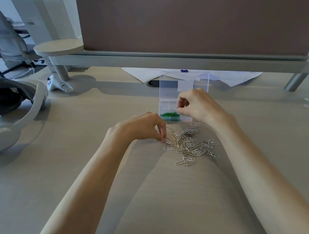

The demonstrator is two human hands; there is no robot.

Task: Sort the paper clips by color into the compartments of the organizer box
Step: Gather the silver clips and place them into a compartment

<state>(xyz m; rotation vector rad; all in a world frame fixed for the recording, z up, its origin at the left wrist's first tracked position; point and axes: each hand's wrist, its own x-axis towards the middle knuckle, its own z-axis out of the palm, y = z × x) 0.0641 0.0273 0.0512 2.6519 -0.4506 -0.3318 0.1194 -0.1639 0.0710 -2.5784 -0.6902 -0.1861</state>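
An office, plainly: a long pale desk (79,120) ran up against a brown partition panel (190,23) of the kind that splits workstations, with a grey shelf rail (165,58) along its foot. Off to the left stood a grey office chair (7,43), and near it a white carton (45,19). Loose sheets of paper (148,73) lay under the rail, a cable port (153,83) sat in the desktop, and paper clips (192,145) were scattered about.

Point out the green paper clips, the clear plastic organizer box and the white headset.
green paper clips (169,114): head view, middle of the heap in the box.
clear plastic organizer box (168,88): head view, its raised lid.
white headset (41,97): head view, its curved band.
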